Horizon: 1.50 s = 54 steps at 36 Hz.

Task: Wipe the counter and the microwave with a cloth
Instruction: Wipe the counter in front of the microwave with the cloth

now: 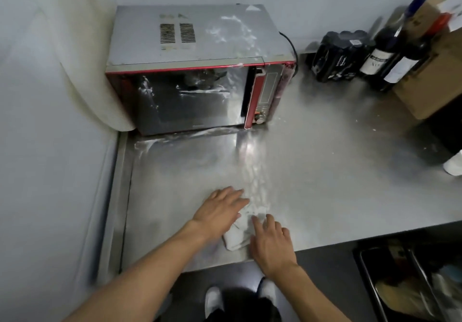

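A white cloth lies bunched on the steel counter near its front edge. My left hand rests flat on the cloth's left side, fingers straight. My right hand presses flat on its right side. A streak of white foam runs from the cloth back toward the red and silver microwave, which stands in the left rear corner. White smears mark the microwave's door and top.
Dark bottles and a dark shrink-wrapped pack stand at the back right beside a cardboard box. A white object sits at the right edge. A wall bounds the left. A bin stands on the floor at lower right.
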### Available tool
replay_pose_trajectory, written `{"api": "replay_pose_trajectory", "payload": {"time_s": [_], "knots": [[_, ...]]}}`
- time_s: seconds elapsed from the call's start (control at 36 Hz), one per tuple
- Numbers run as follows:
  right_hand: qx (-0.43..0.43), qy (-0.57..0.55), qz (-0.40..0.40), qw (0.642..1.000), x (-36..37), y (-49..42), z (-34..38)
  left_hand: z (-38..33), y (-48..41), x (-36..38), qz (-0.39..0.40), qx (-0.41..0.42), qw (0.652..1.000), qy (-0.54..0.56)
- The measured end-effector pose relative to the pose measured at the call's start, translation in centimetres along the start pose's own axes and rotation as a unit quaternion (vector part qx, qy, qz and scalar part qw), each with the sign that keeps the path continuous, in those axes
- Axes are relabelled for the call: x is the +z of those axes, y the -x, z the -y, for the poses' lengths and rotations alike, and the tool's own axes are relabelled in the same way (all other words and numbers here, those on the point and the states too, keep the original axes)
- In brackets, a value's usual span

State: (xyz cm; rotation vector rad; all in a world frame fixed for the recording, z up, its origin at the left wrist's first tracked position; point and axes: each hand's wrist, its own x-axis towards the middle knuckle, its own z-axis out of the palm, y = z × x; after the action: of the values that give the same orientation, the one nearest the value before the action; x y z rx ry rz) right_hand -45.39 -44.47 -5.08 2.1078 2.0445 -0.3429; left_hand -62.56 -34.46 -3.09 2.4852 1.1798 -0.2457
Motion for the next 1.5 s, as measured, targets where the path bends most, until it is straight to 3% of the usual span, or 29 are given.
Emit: {"api": "replay_pose_trajectory", "payload": {"time_s": [0.17,0.31,0.42,0.61,0.75,0.86,1.0,1.17,1.31,1.39,1.5], "knots": [[-0.024,-0.047,-0.012,0.999,0.4,-2.7,-1.1,-0.4,-2.7,-0.1,0.052,-0.006,0.994,-0.100],[-0.052,-0.129,0.043,0.989,-0.6,-4.3,-2.3,-1.0,-3.8,-0.7,0.093,-0.027,0.985,-0.145],[-0.105,-0.099,0.071,0.987,-1.8,-6.3,-3.0,-1.2,-4.1,-1.5,0.098,-0.021,0.979,-0.178],[-0.172,-0.037,-0.031,0.984,-2.9,-9.3,-3.8,-1.0,-3.9,-2.1,0.099,-0.060,0.975,-0.188],[-0.161,-0.101,-0.058,0.980,-4.7,-12.0,-4.8,-1.1,-3.5,-2.2,0.038,-0.165,0.982,-0.087],[-0.104,-0.170,0.017,0.980,-5.2,-12.8,-4.6,-1.3,-4.0,-2.5,0.022,-0.222,0.974,-0.038],[-0.068,-0.155,0.096,0.981,-3.5,-12.2,-4.7,-1.0,-5.4,-2.3,0.028,-0.203,0.979,-0.014],[-0.035,-0.164,0.106,0.980,-2.6,-9.9,-4.8,-0.8,-8.3,-1.7,0.069,-0.194,0.977,0.050],[-0.025,-0.210,0.109,0.971,-1.7,-9.1,-4.2,-0.3,-9.2,-1.4,0.039,-0.191,0.974,0.112],[-0.039,-0.273,0.114,0.954,-1.1,-9.6,-4.4,-0.1,-9.4,-1.6,0.024,-0.179,0.974,0.137],[-0.059,-0.428,0.068,0.899,-2.3,-10.5,-5.0,1.1,-8.5,-2.1,-0.039,-0.179,0.949,0.255]]}}
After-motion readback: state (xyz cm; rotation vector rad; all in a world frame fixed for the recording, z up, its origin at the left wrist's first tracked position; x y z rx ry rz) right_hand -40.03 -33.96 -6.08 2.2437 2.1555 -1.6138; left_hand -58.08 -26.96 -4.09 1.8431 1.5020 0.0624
